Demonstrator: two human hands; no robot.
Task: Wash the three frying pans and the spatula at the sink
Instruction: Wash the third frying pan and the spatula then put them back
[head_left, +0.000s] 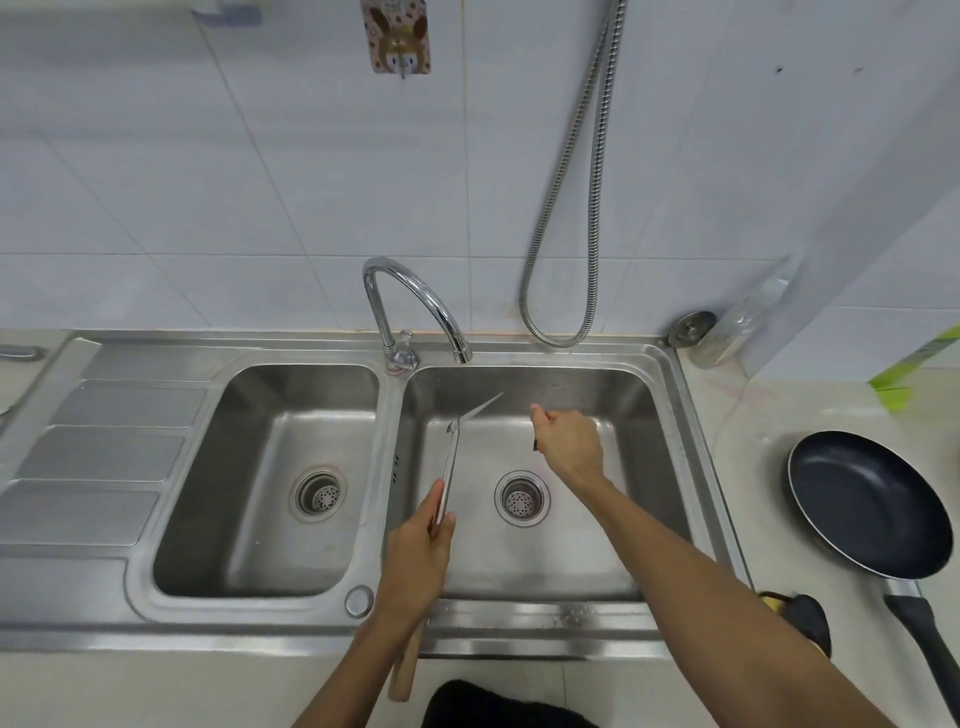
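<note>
Left hand (415, 556) is gripping the spatula (451, 467) mid-shaft, its long axis pointing toward the tap (410, 301) and its blade sitting just short of the spout. Right hand (569, 441), fingers curled, is hovering right of the blade, the nearer hand to it. Whether it is holding anything, cannot tell.

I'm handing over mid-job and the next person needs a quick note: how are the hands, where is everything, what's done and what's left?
Left hand: grips the spatula, blade over the right basin.
Right hand: over the same basin, fingers curled; whether it holds anything is unclear.
One frying pan sits on the counter right of the sink. The other two pans are not in view.
Tap: no water seen running.
Done: cannot tell.
Left: the spatula, and perhaps the pans.
</note>
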